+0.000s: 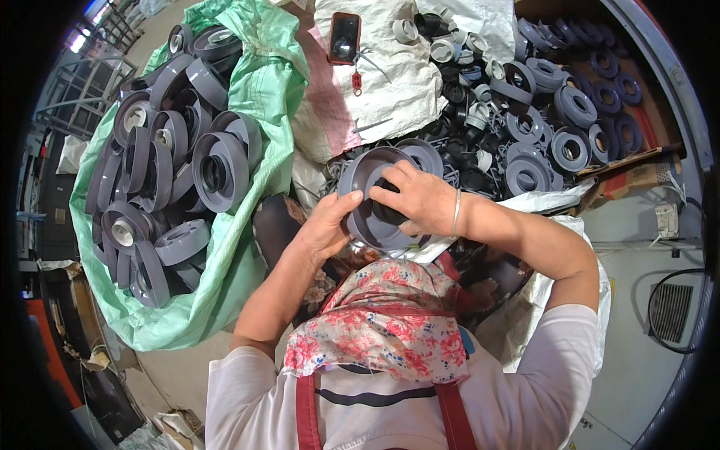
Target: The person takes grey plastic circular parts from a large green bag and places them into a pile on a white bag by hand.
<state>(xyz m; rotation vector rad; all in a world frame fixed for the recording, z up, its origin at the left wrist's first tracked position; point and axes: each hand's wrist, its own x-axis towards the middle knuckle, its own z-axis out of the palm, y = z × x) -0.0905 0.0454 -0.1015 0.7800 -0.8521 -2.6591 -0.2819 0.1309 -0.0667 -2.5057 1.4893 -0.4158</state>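
A grey round plastic housing (365, 174), shaped like a deep ring, is held tilted in front of my lap. My left hand (330, 223) grips its left rim, with the thumb over the edge. Reaching inside it, my right hand (420, 196) has its fingers closed on a black ring-shaped part (386, 208) at the centre; the fingers hide much of that part. Just behind the housing lies another grey ring piece (421, 156).
At left stands a green woven sack (281, 135) full of grey housings (223, 171). A phone (344, 37) rests on white sacking (397, 82). Black and white fittings (480, 112) are heaped beyond my hands. Grey rings (576, 106) fill a cardboard box (649, 82) at right.
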